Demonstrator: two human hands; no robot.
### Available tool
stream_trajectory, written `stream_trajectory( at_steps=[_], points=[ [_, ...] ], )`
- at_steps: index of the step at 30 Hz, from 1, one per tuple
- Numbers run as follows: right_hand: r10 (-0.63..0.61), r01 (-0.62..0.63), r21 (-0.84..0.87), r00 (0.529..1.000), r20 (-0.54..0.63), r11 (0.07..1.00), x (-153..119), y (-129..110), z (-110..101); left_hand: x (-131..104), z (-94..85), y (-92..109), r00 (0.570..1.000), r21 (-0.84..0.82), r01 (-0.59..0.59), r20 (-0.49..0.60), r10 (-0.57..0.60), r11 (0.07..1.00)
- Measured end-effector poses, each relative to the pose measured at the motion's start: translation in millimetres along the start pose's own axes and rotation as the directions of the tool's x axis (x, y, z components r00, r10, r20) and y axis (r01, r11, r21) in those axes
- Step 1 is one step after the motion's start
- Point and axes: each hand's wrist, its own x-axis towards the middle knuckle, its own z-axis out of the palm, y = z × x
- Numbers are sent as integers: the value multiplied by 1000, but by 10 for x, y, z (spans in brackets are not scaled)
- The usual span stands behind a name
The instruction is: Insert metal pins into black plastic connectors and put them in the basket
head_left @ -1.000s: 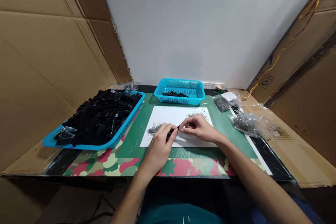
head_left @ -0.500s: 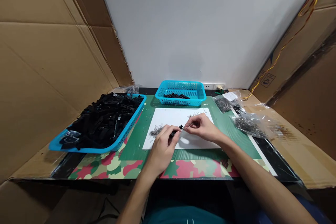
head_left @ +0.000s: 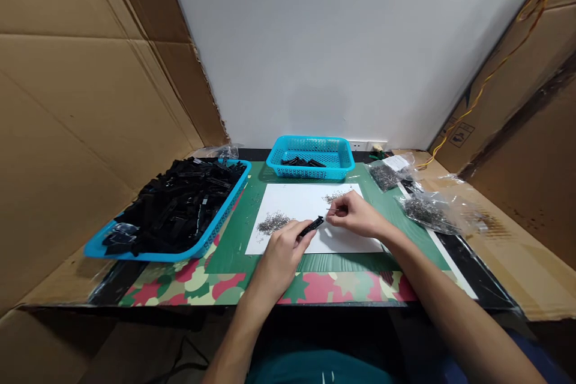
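Note:
Between the thumb and fingers of my left hand [head_left: 284,244] is a narrow black plastic part [head_left: 314,225], its free end pointing up and to the right. My right hand [head_left: 354,215] is closed in a pinch just right of that end, a small gap away. A thin metal wire piece [head_left: 332,210] sticks out from its fingertips. Both hands are over a white sheet [head_left: 301,197]. On the sheet, a pile of small metal wire pieces [head_left: 272,224] lies by my left hand, and a smaller pile [head_left: 333,197] lies behind my right fingers.
A blue basket [head_left: 225,220] heaped with black parts stands at the left. Another blue basket [head_left: 310,174] at the back holds several black parts. Clear bags of metal pieces [head_left: 423,211] lie at the right. Cardboard walls [head_left: 67,102] flank the table.
My right hand has moved slightly right, away from the black part. The black part now shows more of its length beyond my left fingers.

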Motion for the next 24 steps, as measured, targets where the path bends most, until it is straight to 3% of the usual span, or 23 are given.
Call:
stream_trajectory(
  at_steps=[13,24],
  points=[
    [-59,49,-199,997,-47,979,17,-7,104,-34,41,6,994,140,-20,110,4,990],
    [-106,82,-255,991,-82,964,4,-20,138,-36,55,18,995,213,-20,97,-1,977]
  ],
)
